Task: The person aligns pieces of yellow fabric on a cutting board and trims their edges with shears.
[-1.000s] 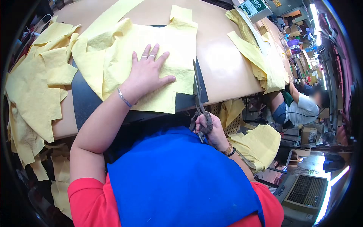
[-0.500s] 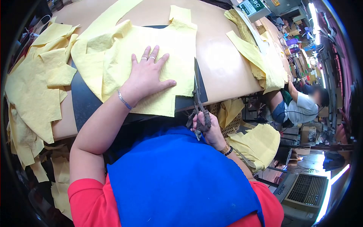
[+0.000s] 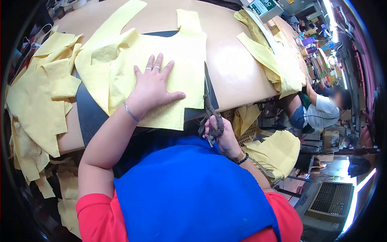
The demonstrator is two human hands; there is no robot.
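Observation:
My left hand [image 3: 155, 84] lies flat with its fingers spread on a pale yellow piece of fabric [image 3: 177, 52]. Under that cloth a dark board [image 3: 92, 115] shows at its edges. My right hand [image 3: 223, 135] is wrapped round the handles of a pair of scissors [image 3: 210, 108], which have dark cloth or tape wound about the grips. The scissors point away from me, with the blades beside the right edge of the fabric. Whether the blades touch the cloth I cannot tell.
Yellow fabric pieces [image 3: 38, 92] are heaped at the left of the table [image 3: 234, 76] and hang over its edge. More yellow cloth [image 3: 278, 70] lies at the right, near a green-and-white box [image 3: 264, 8]. A co-worker [image 3: 320, 111] sits beyond. Yellow fabric [image 3: 274, 155] also rests beside my right arm.
The camera view has shifted slightly, so the table things sit a little lower and to the left. My left hand stays flat on the fabric, and my right hand still holds the scissors.

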